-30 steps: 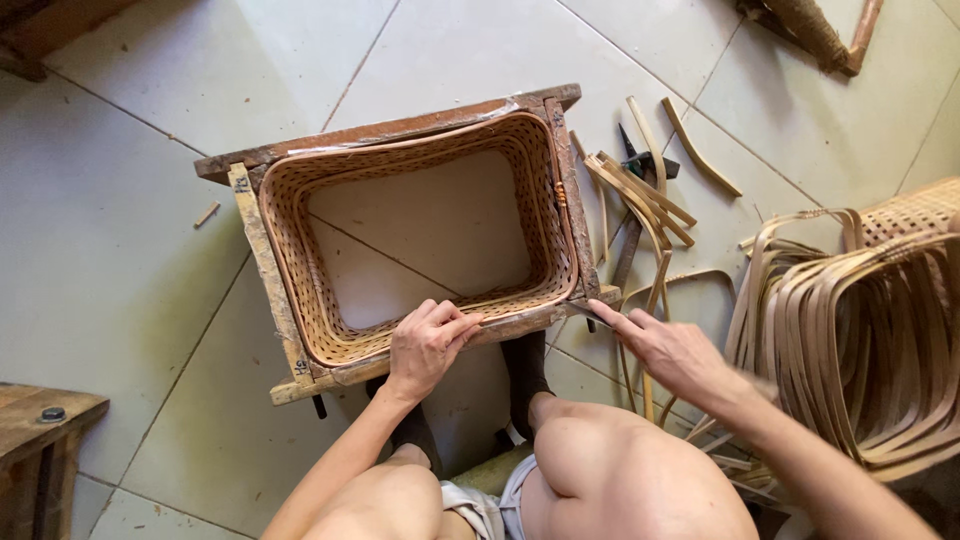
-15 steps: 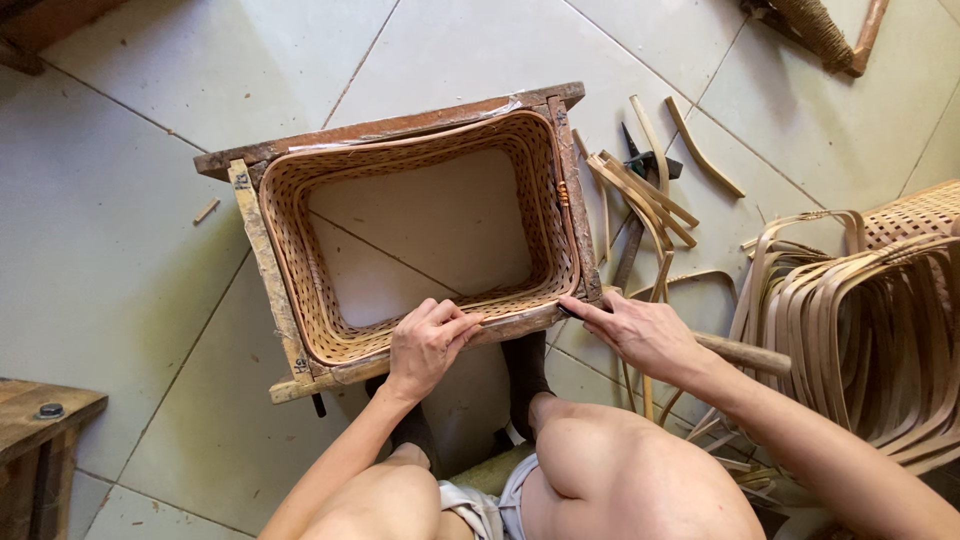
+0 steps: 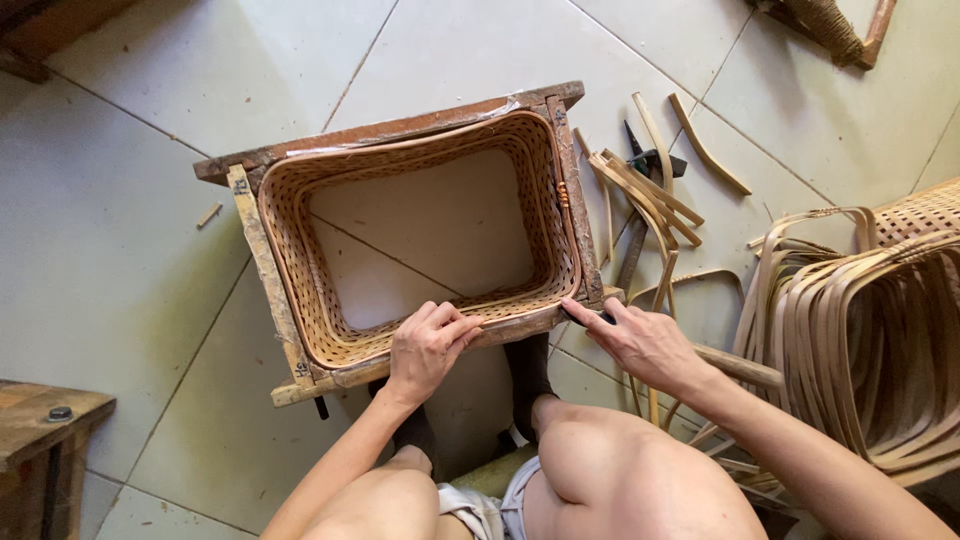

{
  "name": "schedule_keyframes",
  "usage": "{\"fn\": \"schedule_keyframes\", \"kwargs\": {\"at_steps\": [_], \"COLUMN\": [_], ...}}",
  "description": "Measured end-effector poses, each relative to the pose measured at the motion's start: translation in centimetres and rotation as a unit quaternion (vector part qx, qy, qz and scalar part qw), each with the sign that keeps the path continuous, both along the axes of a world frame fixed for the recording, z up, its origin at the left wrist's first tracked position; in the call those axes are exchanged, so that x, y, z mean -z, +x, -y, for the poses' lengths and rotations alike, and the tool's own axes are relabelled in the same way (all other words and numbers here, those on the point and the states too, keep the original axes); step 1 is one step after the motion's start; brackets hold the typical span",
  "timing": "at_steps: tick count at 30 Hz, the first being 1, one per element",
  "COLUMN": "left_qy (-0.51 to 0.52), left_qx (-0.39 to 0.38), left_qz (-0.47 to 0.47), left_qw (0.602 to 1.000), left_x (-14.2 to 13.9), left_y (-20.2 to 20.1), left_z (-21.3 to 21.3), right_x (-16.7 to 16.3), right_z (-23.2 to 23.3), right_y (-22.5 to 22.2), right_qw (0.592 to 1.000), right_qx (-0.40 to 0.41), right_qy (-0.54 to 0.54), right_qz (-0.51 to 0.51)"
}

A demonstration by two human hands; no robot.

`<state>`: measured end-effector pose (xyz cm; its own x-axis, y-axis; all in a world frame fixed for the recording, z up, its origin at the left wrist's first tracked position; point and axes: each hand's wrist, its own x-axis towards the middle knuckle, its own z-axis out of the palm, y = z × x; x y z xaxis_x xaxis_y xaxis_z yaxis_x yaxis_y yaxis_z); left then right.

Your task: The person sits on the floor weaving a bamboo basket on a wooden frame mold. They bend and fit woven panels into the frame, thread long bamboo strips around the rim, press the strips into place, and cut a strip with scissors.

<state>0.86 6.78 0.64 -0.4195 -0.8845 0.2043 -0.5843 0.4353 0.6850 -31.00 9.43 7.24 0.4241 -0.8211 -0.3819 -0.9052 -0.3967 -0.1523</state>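
Observation:
A bottomless woven rattan basket (image 3: 300, 270) sits inside a worn wooden frame (image 3: 390, 130) on the tiled floor, right in front of my knees. My left hand (image 3: 428, 348) presses on the near rim of the basket, fingers curled over the weave and the frame's front bar. My right hand (image 3: 640, 340) rests at the frame's near right corner, forefinger pointing at the rim; it seems to pinch a small dark thing, too hidden to name.
Loose cane strips (image 3: 640, 190) and a dark hand tool (image 3: 640, 215) lie on the floor right of the frame. A stack of bent cane hoops (image 3: 860, 330) fills the right side. A wooden stool corner (image 3: 45, 420) stands at lower left.
My right hand has moved left from the cane strips to the frame's near right corner. My left hand has stayed on the near rim.

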Motion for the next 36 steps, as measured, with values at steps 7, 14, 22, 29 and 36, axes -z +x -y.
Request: {"fn": "schedule_keyframes", "kwargs": {"at_steps": [7,14,22,29,36], "left_qy": [0.008,0.007,-0.018,0.241,0.187], "left_qx": [-0.011,-0.013,-0.385,-0.372,-0.330], "left_qz": [0.000,-0.034,-0.072,-0.261,-0.139], "left_qw": [1.000,0.999,0.920,0.857,0.915], "left_x": [0.4,-0.3,-0.9,1.9,2.3], "left_y": [-0.2,0.9,11.3,14.8,13.7], "left_z": [0.6,2.1,4.4,3.8,1.7], "right_x": [-2.1,0.9,8.0,12.4,14.5], "right_z": [2.6,3.5,4.9,4.9,3.8], "right_y": [-1.1,-0.9,-7.5,-9.1,-11.5], "right_qw": [0.981,0.941,0.842,0.802,0.908], "right_qx": [0.116,0.173,0.432,0.482,0.378], "right_qy": [0.103,0.072,0.051,0.082,-0.071], "right_qz": [0.118,0.281,0.318,0.344,0.166]}}
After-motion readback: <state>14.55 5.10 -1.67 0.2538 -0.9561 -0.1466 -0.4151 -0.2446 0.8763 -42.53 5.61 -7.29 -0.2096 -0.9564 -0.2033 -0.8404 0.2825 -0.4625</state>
